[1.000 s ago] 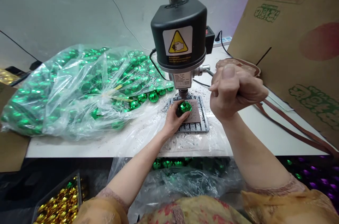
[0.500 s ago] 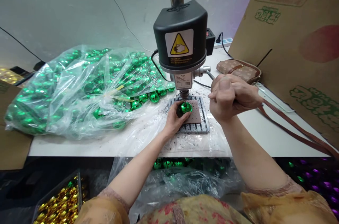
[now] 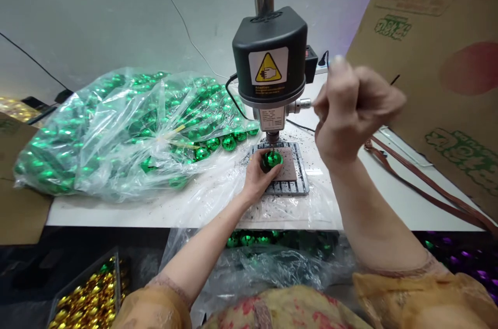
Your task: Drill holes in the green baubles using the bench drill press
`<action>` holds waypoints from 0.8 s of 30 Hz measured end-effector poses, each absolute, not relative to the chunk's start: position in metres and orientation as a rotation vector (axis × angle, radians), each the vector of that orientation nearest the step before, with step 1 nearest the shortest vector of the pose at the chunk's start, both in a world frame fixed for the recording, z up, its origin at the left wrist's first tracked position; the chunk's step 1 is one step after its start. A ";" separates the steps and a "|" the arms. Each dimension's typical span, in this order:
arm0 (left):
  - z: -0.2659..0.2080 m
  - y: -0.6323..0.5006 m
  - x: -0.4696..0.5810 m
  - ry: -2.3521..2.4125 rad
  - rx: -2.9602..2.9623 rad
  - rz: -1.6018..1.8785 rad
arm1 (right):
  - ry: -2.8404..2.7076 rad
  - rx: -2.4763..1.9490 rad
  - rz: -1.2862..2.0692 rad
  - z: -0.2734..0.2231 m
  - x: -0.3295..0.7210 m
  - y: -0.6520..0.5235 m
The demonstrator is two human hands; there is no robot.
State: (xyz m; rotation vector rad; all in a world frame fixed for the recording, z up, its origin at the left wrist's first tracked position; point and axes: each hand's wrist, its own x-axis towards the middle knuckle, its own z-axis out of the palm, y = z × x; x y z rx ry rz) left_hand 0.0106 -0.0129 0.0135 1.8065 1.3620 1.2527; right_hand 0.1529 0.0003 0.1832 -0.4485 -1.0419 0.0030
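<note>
A small black drill press [image 3: 270,59] stands in front of me, its thin bit pointing down from the chuck [image 3: 273,137]. My left hand [image 3: 259,176] curls its thumb and fingers around a shiny green faceted ball [image 3: 273,159] directly under the bit. The ball is over a brownish pad [image 3: 288,165] on the slotted metal base plate [image 3: 302,186]. My right hand [image 3: 350,111], somewhat blurred, is closed in a fist beside the lever hub [image 3: 301,105]. It grips the press lever, which the fist mostly hides.
A clear plastic bag [image 3: 116,137] of green balls lies left on the white table [image 3: 155,215], loose green balls [image 3: 229,142] near its opening. A cardboard box [image 3: 436,85] and brown strap [image 3: 431,178] are right. A bin of gold balls [image 3: 89,292] sits lower left. Dark shavings surround the base.
My right hand has risen and shifted right with the lever. The bit now shows between the chuck and the ball. My left hand keeps its hold; the whole view has shifted slightly.
</note>
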 end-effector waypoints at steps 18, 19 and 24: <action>0.019 -0.093 -0.097 1.206 2.822 0.980 | -1.019 -0.413 0.032 0.198 0.155 0.009; 0.025 -0.066 -0.098 1.401 2.685 1.053 | -1.024 -0.417 0.030 0.198 0.155 0.009; 0.038 0.054 -0.097 1.850 2.214 0.983 | -1.015 -0.414 0.036 0.196 0.156 0.008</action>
